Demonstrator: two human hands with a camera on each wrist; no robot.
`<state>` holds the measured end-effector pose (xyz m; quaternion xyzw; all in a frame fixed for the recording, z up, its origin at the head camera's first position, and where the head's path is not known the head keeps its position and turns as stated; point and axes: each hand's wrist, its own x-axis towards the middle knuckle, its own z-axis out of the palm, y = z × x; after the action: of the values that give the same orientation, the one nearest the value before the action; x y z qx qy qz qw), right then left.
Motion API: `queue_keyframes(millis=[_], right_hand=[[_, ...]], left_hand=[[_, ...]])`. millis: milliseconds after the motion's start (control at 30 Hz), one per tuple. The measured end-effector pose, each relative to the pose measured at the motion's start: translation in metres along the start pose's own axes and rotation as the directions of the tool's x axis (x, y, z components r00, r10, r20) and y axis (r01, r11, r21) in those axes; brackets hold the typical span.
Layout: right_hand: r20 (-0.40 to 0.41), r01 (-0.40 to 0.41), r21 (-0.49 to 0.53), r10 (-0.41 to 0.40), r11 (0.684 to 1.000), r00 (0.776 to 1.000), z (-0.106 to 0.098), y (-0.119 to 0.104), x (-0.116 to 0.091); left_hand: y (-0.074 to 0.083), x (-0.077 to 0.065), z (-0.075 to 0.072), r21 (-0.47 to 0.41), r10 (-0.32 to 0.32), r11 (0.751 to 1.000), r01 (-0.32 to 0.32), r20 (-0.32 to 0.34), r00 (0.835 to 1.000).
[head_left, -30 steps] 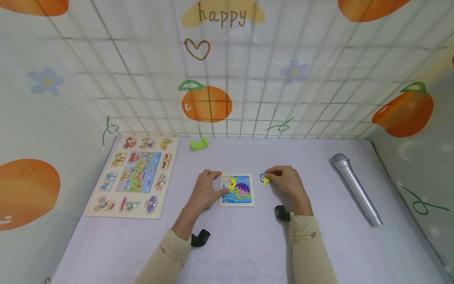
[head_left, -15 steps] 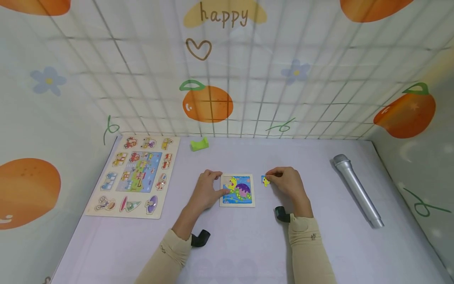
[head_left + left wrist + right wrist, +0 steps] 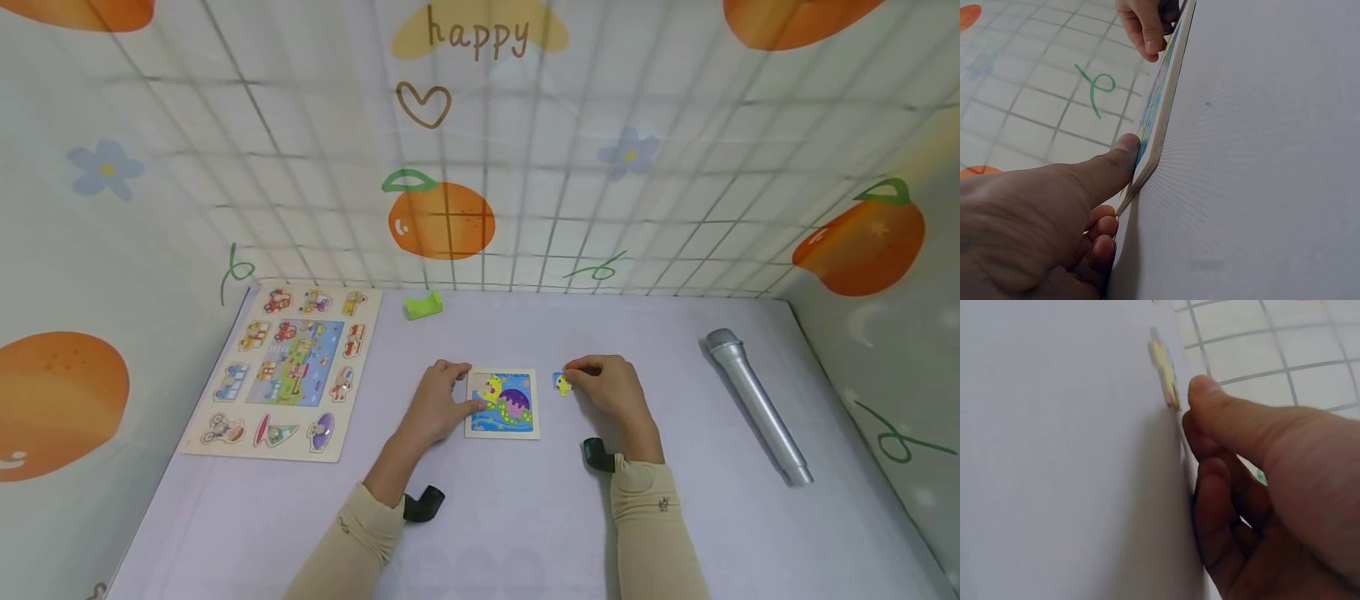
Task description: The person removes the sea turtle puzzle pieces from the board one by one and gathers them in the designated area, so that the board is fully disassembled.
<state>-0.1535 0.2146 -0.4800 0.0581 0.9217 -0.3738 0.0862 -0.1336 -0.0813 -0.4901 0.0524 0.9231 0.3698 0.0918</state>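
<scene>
A small square jigsaw puzzle [image 3: 515,428] in a pale wooden frame lies at the table's middle, picturing a yellow baby dinosaur in a purple eggshell. My left hand [image 3: 437,405] grips its left side, thumb on the picture and fingers at the frame's upper-left corner. In the left wrist view the left thumb [image 3: 1100,172] presses the puzzle's face near the edge. Right of the frame is a loose blue-and-yellow puzzle piece [image 3: 561,384]. The thumb and index finger of my right hand [image 3: 611,390] pinch at its upper-right corner. The right wrist view shows the piece [image 3: 1164,372] nearly edge-on, right at the fingertips.
A large wooden peg puzzle board [image 3: 348,433] with vehicle pieces lies at the left. A light-green curved block [image 3: 424,306] sits near the back edge. On the right lies a silver toy microphone [image 3: 761,408]. A printed curtain [image 3: 330,192] rises behind the table.
The loose piece has turned a little at the right fingertips and stays beside the frame. The left hand keeps its place on the puzzle. The head view has shifted slightly.
</scene>
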Motion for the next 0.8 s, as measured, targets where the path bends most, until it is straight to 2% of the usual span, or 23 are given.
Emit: queue_keyframes(millis=[267,433,800], right_hand=[[-0.025,0.046,-0.015,-0.046,0.999,0.999,0.0,-0.006,0.0],[-0.02,0.107,-0.026,-0.107,0.994,0.994,0.002,-0.015,0.001],[0.087,0.202,-0.035,-0.199,0.979,0.976,0.024,-0.047,-0.002]], left_hand=[[-0.002,0.001,0.0,0.002,0.004,1.0,-0.004,0.009,1.0],[-0.002,0.002,0.0,-0.004,0.005,1.0,-0.005,0.009,1.0],[-0.004,0.002,0.002,0.007,0.002,1.0,-0.002,0.005,1.0]])
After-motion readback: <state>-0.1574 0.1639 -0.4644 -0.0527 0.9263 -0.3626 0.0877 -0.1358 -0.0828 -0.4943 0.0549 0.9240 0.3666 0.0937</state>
